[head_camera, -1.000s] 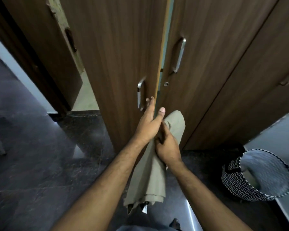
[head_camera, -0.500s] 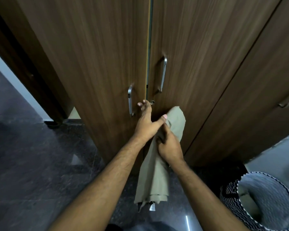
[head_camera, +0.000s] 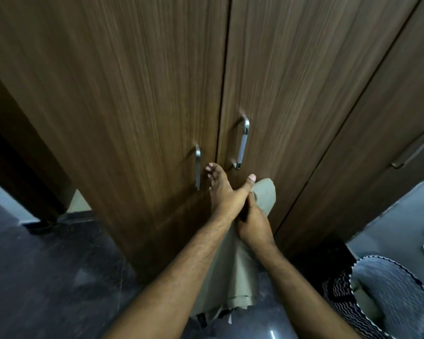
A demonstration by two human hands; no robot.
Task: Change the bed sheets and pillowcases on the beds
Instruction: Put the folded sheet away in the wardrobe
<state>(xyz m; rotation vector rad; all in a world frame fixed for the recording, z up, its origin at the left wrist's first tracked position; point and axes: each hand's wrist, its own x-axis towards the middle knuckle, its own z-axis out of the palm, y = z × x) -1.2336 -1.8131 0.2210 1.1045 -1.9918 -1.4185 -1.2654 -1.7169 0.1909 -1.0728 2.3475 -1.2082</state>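
Observation:
A folded beige sheet [head_camera: 240, 272] hangs down in front of me, its top end [head_camera: 264, 194] sticking up past my hands. My right hand [head_camera: 252, 226] grips it around the upper part, fingers curled. My left hand [head_camera: 222, 189] crosses over the right one, with its fingers stretched flat against the left wardrobe door [head_camera: 123, 113] beside the metal handle [head_camera: 197, 165]. The two brown wardrobe doors meet with no gap between them.
The right door carries its own handle [head_camera: 242, 143], and a third door with a handle [head_camera: 414, 150] lies further right. A black-and-white patterned laundry basket [head_camera: 340, 299] stands on the dark floor at lower right. An open room door [head_camera: 22, 172] is at left.
The left wardrobe door has swung shut under my left hand, and the gap between the doors is gone. My right hand kept hold of the sheet.

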